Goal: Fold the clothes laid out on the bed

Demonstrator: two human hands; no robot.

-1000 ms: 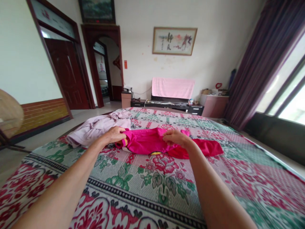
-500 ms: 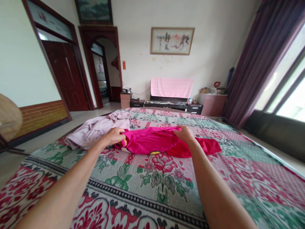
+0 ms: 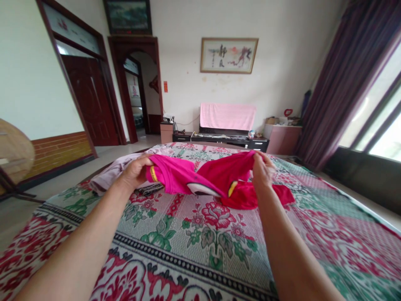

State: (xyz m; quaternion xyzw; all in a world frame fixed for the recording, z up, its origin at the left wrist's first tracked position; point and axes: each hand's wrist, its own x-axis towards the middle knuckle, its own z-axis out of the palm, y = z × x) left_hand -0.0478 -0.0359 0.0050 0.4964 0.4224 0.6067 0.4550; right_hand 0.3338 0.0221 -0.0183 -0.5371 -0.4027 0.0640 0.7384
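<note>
Currently, both hands are closed on the pink shirt [image 3: 184, 177] and stand well apart from each other. The left hand [image 3: 134, 172] pinches one end by a yellow-trimmed edge, and the right hand [image 3: 262, 169] pinches the other end at its top edge. The shirt hangs between them above the bed [image 3: 203, 238], raised at both ends and sagging in the middle. Its lowest fold touches or nearly touches a red cloth [image 3: 278, 194] lying on the cover; which of the two cannot be told. A lilac garment [image 3: 102, 180] lies just behind the left hand. Risks, as judged: each grip appears to take only a thin edge, so a slack pinch on either side could let that end drop and the shirt collapse into a heap. The sagging middle could catch the red cloth and pull it out of place. The left end hangs close to the lilac garment and could snag it. Uneven pull between the hands could twist the fabric and set creases.
</note>
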